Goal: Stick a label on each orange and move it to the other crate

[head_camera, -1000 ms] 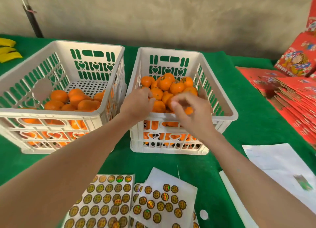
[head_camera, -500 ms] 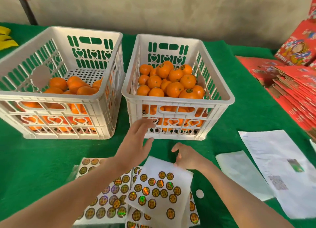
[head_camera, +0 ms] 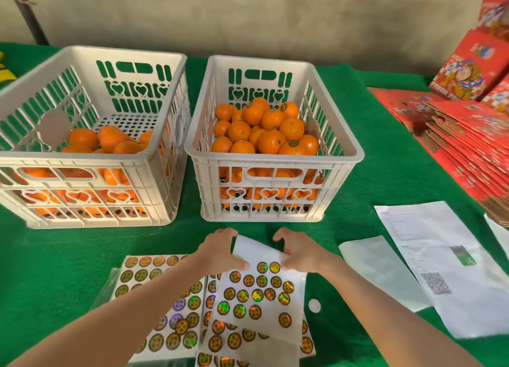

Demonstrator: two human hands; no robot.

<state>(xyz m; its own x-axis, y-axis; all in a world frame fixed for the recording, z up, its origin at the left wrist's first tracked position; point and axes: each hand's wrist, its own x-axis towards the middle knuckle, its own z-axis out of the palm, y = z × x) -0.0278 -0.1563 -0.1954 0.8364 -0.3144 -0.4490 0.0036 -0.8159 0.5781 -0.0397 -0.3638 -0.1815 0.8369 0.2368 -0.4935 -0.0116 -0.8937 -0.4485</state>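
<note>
Left hand (head_camera: pixel 220 252) and right hand (head_camera: pixel 301 252) fingers pinch far edge of white sheet of round gold holographic labels (head_camera: pixel 257 292) on green felt surface (head_camera: pixel 82 256); risk: loose sheet lifts, peeled label curls, self-sticks

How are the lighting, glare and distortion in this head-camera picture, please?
Head view: soft, even light with only faint shadows; rainbow glare on the sticker sheet held by the left hand and right hand; in the same view, wide-angle bending splays the left crate; the printed paper has text too soft to read.
</note>
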